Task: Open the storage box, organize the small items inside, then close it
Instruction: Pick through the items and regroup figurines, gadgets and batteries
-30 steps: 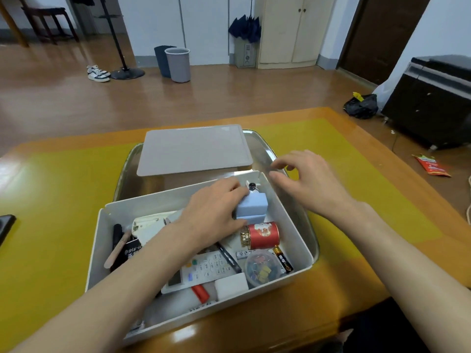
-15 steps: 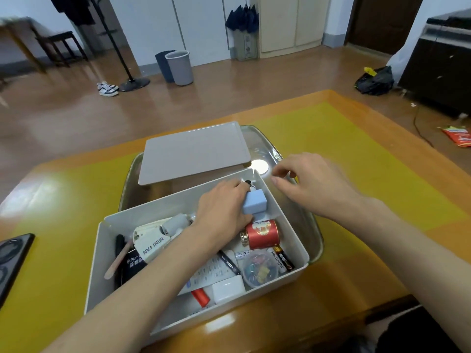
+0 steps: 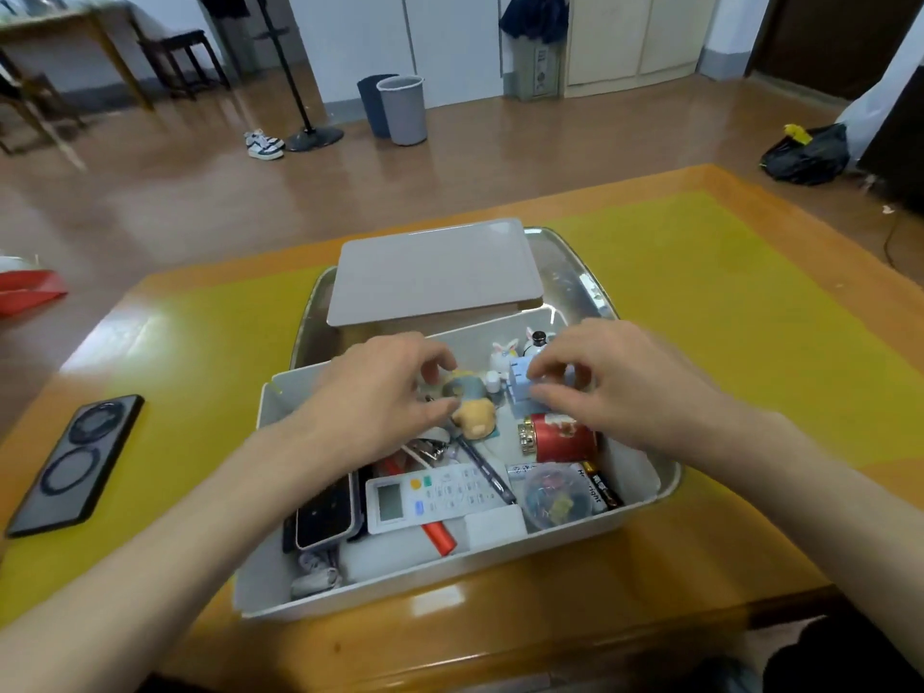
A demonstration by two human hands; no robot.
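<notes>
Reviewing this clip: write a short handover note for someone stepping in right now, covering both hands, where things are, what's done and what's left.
Left hand: inside the storage box, fingers at a small plush toy; grip unclear.
Right hand: pinching a light blue block at the box's far right.
Lid: off, lying behind the box on the metal tray.
Done: box opened.
Left: sort the remote, red can, clip tub and the rest, then refit the lid.
</notes>
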